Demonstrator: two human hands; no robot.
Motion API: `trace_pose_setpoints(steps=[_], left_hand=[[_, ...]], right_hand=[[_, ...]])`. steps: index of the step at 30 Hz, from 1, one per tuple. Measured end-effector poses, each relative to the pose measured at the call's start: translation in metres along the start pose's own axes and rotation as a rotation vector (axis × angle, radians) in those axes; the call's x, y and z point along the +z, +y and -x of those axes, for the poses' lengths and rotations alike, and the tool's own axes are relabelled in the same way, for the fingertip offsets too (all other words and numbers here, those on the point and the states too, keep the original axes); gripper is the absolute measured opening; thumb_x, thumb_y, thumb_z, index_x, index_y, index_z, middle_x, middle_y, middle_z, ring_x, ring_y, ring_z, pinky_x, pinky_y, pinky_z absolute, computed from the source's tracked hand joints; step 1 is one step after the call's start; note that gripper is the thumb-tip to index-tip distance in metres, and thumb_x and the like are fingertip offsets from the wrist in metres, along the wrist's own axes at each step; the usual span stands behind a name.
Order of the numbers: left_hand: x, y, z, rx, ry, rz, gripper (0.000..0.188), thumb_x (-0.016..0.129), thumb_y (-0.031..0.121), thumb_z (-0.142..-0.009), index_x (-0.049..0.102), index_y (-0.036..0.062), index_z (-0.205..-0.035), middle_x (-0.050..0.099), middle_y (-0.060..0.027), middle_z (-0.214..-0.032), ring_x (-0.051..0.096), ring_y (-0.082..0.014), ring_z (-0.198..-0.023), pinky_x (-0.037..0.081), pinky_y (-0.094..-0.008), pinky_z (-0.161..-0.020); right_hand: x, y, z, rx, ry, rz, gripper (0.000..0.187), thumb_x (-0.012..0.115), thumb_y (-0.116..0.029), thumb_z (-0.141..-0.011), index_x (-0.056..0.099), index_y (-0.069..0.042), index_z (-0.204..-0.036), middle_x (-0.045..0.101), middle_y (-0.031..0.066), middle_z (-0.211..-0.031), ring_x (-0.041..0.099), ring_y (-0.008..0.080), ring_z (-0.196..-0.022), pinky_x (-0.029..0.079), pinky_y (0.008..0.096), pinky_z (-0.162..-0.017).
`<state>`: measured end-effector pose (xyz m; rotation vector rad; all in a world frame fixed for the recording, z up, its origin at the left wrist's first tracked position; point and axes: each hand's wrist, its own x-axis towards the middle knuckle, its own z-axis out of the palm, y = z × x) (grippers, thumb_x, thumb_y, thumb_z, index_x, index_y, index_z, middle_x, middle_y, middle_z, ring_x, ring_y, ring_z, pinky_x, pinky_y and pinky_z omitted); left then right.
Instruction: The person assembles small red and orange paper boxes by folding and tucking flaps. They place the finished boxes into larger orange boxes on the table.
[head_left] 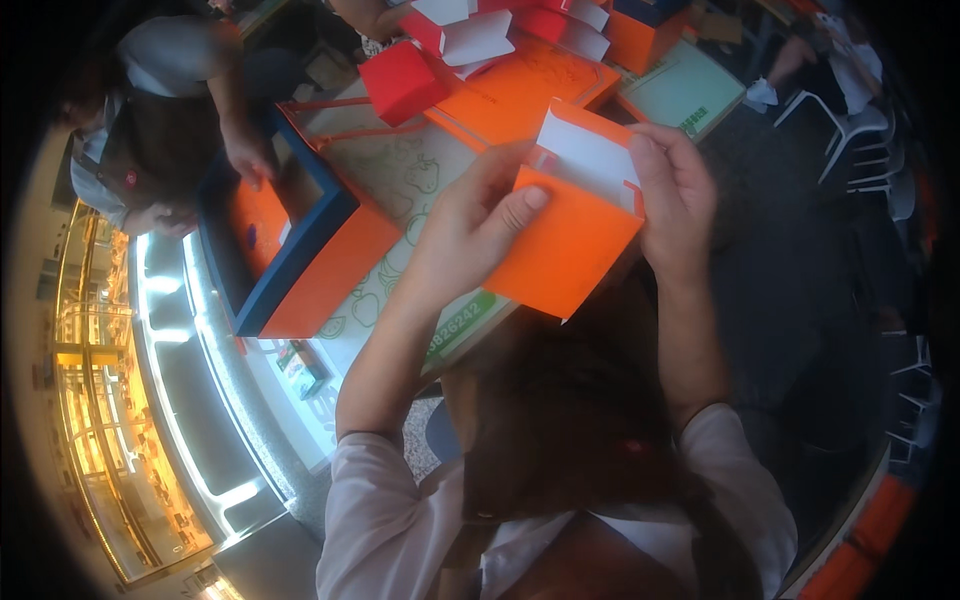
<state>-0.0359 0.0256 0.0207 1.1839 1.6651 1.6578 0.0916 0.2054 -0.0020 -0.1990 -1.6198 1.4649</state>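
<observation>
Between my two hands is an orange cardboard box (570, 248) with a white inside, its top flap standing up. My left hand (480, 225) grips its left side, the thumb lying on the orange front and the fingers behind. On the right edge, near the raised flap, my right hand (678, 195) pinches the cardboard with its thumb and fingers. The box is held tilted above the near edge of the table, in front of my dark apron. My fingers behind the box are partly hidden.
A large orange gift box with a blue rim (330, 262) stands left on the patterned table (345, 285); a co-worker's hand (248, 155) reaches into it. Red boxes (402, 82) and an orange bag (515, 92) lie at the far side. White chairs (845, 125) stand right.
</observation>
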Motion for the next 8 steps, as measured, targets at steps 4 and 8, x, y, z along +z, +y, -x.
trace_pose_setpoints(steps=[4, 8], left_hand=[[-0.0004, -0.0022, -0.0049, 0.067, 0.019, 0.127, 0.063, 0.077, 0.026, -0.096, 0.048, 0.0, -0.146, 0.07, -0.0107, -0.119, 0.066, -0.0182, -0.111, 0.051, -0.0313, -0.097], [-0.0059, 0.0019, -0.0014, 0.163, 0.045, -0.046, 0.069, 0.08, 0.024, -0.093, 0.046, 0.0011, -0.148, 0.07, -0.0103, -0.119, 0.066, -0.0175, -0.11, 0.051, -0.032, -0.098]], right_hand=[[-0.0029, -0.0042, 0.0033, -0.009, -0.081, 0.001, 0.028, 0.067, -0.014, -0.103, 0.064, 0.001, -0.126, 0.068, 0.0035, -0.109, 0.062, 0.008, -0.093, 0.05, 0.0227, -0.082], [-0.0062, -0.0065, 0.0033, -0.094, -0.114, -0.126, 0.039, 0.067, -0.013, -0.102, 0.056, 0.001, -0.137, 0.068, 0.0059, -0.119, 0.065, 0.0115, -0.103, 0.053, 0.0238, -0.09]])
